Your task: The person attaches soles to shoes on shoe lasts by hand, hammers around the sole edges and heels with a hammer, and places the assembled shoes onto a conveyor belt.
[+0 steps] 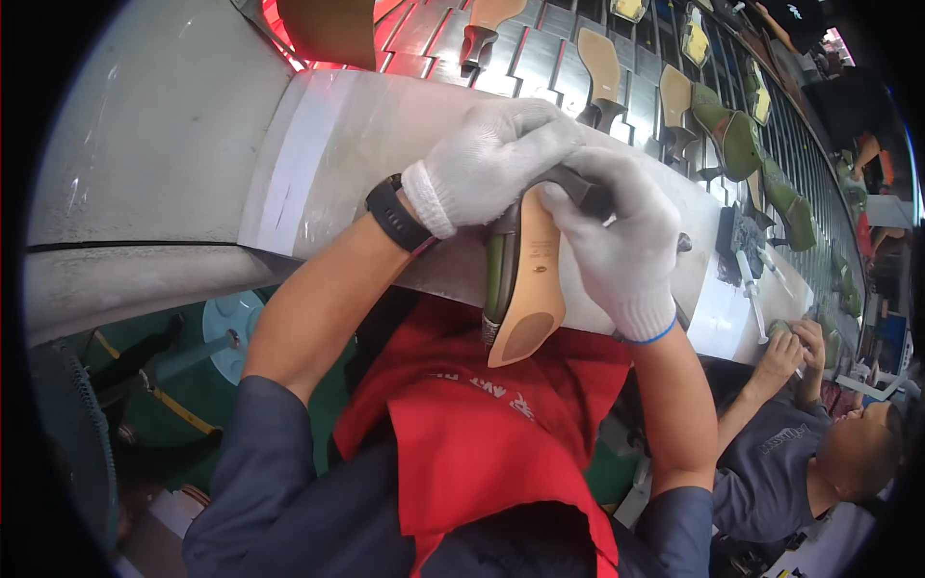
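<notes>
A green heeled shoe (494,270) is tilted sole toward me above the edge of the metal ledge, its toe pointing down at my red apron. Its tan sole (536,275) shows, and its dark heel (586,197) sits between my hands. My left hand (501,159), in a white knit glove, grips the shoe from the left and far side near the heel; its fingertips are partly hidden. My right hand (621,226), gloved the same way, is closed about the heel end, with the thumb against the sole's edge.
Beyond the metal ledge (376,135), a slatted conveyor (438,43) carries loose tan soles with heels (599,72) and green shoes (729,135). A co-worker (790,462) handles a green item at the right. A grey machine housing (154,144) and light blue round stool (231,332) are at left.
</notes>
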Motion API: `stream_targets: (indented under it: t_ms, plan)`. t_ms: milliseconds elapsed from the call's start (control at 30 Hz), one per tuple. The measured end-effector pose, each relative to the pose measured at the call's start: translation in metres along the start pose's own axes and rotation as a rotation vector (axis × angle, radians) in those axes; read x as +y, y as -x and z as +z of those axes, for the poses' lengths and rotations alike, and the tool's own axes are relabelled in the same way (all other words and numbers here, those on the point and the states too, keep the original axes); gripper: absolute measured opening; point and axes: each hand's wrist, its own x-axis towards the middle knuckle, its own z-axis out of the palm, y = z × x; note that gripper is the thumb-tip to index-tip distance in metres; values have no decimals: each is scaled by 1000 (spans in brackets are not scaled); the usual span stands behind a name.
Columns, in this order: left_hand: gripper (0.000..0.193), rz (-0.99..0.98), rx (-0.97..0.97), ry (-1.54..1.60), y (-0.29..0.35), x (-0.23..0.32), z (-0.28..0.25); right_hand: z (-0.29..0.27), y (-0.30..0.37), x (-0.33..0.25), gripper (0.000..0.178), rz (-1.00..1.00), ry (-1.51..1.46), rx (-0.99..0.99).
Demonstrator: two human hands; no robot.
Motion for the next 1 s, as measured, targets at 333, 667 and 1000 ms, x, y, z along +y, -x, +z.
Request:
stream_targets:
  t_ms: [333,667,1000]
  plan:
    - [29,-24,-10,-150,0,5,1,-20,10,-11,35,776,-465,-382]
    - [30,-28,52,-210,-2,-6,5,-4,3,-10,36,608,-230,-371]
    - [30,20,64,-297,-3,-7,4,3,12,-9,45,490,-180,-264]
